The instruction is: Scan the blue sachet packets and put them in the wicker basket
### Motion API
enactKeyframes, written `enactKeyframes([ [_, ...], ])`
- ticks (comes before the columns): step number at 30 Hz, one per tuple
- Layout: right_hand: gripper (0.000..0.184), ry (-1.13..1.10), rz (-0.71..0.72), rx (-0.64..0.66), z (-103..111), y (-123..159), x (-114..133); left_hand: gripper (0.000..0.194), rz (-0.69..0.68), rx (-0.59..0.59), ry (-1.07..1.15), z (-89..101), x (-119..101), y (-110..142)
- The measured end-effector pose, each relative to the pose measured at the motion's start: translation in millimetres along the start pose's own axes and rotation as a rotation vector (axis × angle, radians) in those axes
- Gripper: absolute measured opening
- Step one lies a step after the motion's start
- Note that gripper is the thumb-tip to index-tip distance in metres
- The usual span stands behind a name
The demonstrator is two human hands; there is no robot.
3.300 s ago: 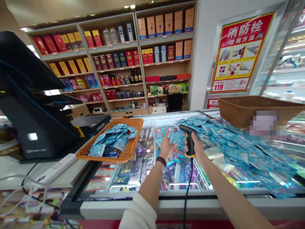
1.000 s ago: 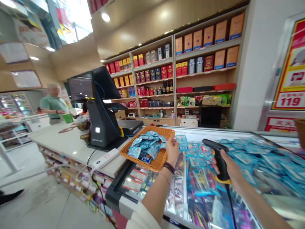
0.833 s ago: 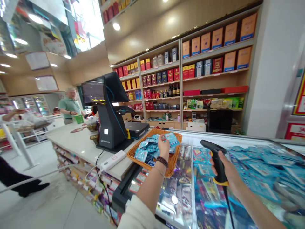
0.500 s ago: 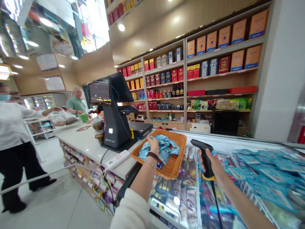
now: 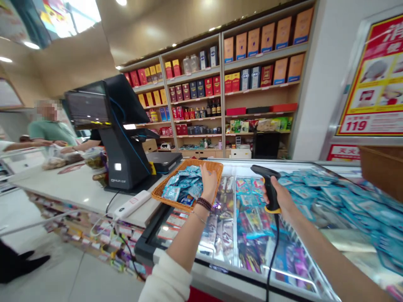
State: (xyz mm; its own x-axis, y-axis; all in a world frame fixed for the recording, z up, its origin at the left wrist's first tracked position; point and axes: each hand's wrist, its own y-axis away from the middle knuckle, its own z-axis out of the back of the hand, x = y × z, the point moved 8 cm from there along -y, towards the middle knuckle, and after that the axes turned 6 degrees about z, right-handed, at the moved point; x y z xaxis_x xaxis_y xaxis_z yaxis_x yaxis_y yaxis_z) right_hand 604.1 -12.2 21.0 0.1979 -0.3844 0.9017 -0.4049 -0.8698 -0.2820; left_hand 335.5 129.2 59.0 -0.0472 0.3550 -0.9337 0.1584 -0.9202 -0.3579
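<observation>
The left hand [image 5: 208,179], open and seemingly empty, is at the wicker basket [image 5: 168,200] rim, just right of the blue sachets [image 5: 180,185]; the right hand [image 5: 281,195] clenches a barcode scanner [image 5: 268,180].

There are two hands [image 5: 209,182], one barcode scanner [image 5: 269,186], one wicker basket [image 5: 166,202] and one checkout terminal [image 5: 121,155].

head-worn view, facing forward, downward
</observation>
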Motion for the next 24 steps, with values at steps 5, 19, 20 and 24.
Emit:
enactKeyframes([
  [5,0.067,0.024,0.047,-0.168,65.1,11.6,15.9,0.041,-0.096,0.275,-0.111,-80.0,-2.2,58.6],
  [19,0.066,-0.051,-0.080,-0.146,75.2,40.4,-21.9,0.039,0.099,0.404,-0.353,-112.9,62.3,99.5],
  [20,0.065,-0.045,-0.089,-0.122,73.4,40.5,-23.4,0.032,0.132,0.393,-0.271,-113.3,67.1,101.1],
  [24,0.064,0.000,-0.104,-0.052,71.6,41.0,-23.7,0.021,0.250,0.328,0.070,-112.4,81.4,102.3],
])
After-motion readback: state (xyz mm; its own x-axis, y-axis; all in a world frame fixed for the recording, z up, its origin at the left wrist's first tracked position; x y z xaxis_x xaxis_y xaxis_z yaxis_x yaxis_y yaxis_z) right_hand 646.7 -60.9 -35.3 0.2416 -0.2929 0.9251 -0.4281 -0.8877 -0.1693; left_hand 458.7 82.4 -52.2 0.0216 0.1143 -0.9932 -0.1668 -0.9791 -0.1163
